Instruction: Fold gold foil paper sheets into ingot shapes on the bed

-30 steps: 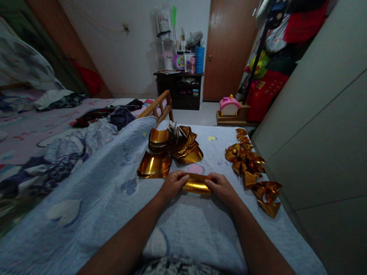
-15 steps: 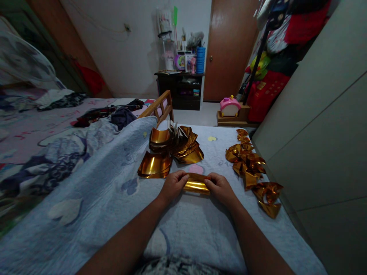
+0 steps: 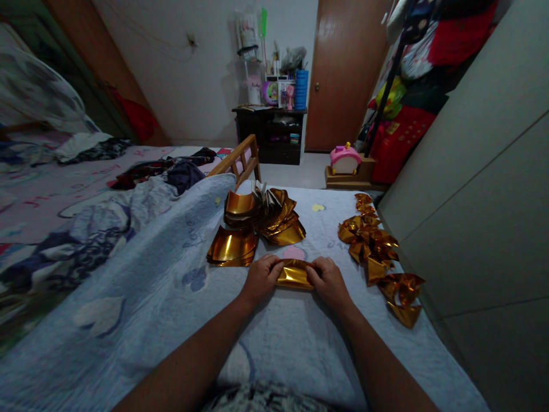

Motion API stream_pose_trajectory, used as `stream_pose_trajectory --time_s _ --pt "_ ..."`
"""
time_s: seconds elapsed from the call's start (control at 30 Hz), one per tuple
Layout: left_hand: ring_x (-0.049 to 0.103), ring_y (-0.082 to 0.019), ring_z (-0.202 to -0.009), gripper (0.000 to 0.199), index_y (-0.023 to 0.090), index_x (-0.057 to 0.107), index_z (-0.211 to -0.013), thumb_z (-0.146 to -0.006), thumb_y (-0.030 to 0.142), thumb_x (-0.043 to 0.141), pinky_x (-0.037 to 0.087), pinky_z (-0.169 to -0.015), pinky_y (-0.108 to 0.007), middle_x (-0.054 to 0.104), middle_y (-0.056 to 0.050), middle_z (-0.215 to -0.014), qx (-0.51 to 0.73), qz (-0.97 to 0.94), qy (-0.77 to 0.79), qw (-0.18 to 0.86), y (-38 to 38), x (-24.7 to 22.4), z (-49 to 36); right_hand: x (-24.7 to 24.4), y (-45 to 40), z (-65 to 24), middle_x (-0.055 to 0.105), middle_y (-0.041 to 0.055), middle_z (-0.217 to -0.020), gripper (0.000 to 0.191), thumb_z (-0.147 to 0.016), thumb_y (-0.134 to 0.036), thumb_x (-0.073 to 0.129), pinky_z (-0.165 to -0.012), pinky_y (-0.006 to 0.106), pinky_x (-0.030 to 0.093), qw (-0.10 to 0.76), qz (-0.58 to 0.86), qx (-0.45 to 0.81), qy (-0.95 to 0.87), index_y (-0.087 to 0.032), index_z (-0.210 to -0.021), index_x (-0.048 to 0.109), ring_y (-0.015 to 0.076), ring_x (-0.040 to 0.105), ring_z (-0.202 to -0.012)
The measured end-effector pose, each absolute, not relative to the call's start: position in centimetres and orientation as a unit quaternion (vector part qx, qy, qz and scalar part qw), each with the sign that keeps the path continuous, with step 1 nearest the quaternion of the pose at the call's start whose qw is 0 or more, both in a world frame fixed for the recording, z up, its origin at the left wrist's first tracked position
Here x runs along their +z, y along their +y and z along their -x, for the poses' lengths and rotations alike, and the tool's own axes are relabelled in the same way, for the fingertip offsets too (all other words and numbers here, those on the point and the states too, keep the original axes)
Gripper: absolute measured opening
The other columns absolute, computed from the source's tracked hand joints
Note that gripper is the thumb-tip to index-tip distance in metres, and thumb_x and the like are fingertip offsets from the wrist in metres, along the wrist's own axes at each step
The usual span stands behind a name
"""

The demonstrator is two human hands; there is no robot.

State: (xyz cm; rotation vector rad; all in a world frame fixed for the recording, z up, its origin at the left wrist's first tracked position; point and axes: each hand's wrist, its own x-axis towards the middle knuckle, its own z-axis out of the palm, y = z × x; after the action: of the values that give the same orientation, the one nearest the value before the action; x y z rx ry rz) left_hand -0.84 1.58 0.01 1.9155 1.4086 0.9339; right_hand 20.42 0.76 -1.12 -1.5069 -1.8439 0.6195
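Observation:
A shiny gold foil sheet (image 3: 294, 274), rolled or folded into a wide strip, lies crosswise between my hands. My left hand (image 3: 261, 279) pinches its left end and my right hand (image 3: 329, 281) pinches its right end, thumbs on top. Beyond my left hand, curved gold sheets (image 3: 232, 246) lie stacked on the blue bedcover (image 3: 295, 337), with a fanned pile of more sheets (image 3: 281, 220) beside them. Several folded gold foil pieces (image 3: 373, 246) form a line along the right side of the bed.
A wooden rail (image 3: 240, 157) stands at the bed's far left corner. Another bed with rumpled clothes (image 3: 146, 206) lies to the left. A pale cabinet (image 3: 480, 189) borders the right side. Past the bed are a pink toy clock (image 3: 344, 160) and a dark shelf (image 3: 270, 137).
The foil between my hands looks flatter and more creased, its bright highlight changed. Both hands keep their hold in nearly the same place.

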Motion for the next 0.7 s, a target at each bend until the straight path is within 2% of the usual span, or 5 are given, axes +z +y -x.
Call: stream_pose_trajectory --time_s 0.17,0.37,0.6,0.7 --pt "0.064 -0.024 -0.088 0.022 0.016 0.071 -0.090 -0.095 0.025 0.051 0.046 -0.081 -0.034 0.070 -0.009 -0.089 0.288 -0.755 0.543 0.230 1.6 -0.5 0.6 -1.9 0.9 -20.1 0.065 0.0063 -0.077 0.015 -0.087 -0.027 0.062 -0.077 0.034 0.032 0.294 0.626 0.179 -0.700 -0.020 -0.075 0.066 0.0220 0.051 -0.082" --pt "0.063 -0.026 -0.093 0.011 0.016 0.068 -0.098 -0.091 0.018 0.059 0.046 -0.085 -0.038 0.072 -0.010 -0.095 0.220 -0.782 0.564 0.151 1.5 -0.8 0.1 -1.8 0.9 -19.6 0.065 0.0081 -0.091 0.014 -0.086 -0.025 0.066 -0.080 0.035 0.029 0.229 0.658 0.133 -0.705 -0.018 -0.075 0.070 0.0238 0.050 -0.093" --pt "0.056 -0.027 -0.105 0.035 0.016 0.061 -0.123 -0.088 0.017 0.065 0.045 -0.094 -0.042 0.064 -0.011 -0.114 0.234 -0.777 0.581 0.062 1.4 -1.0 0.0 -1.4 0.8 -19.1 0.065 0.0065 -0.093 0.012 -0.085 -0.027 0.068 -0.079 0.034 0.029 0.201 0.685 0.101 -0.693 -0.019 -0.075 0.069 0.0243 0.051 -0.095" --pt "0.054 -0.026 -0.104 0.027 0.020 0.066 -0.115 -0.089 0.016 0.064 0.044 -0.093 -0.042 0.063 -0.009 -0.112 0.233 -0.801 0.551 0.035 1.6 -1.2 0.0 -1.6 0.7 -19.1 0.065 0.0061 -0.093 0.009 -0.085 -0.026 0.068 -0.078 0.034 0.029 0.208 0.692 0.094 -0.685 -0.019 -0.080 0.066 0.0249 0.051 -0.094"
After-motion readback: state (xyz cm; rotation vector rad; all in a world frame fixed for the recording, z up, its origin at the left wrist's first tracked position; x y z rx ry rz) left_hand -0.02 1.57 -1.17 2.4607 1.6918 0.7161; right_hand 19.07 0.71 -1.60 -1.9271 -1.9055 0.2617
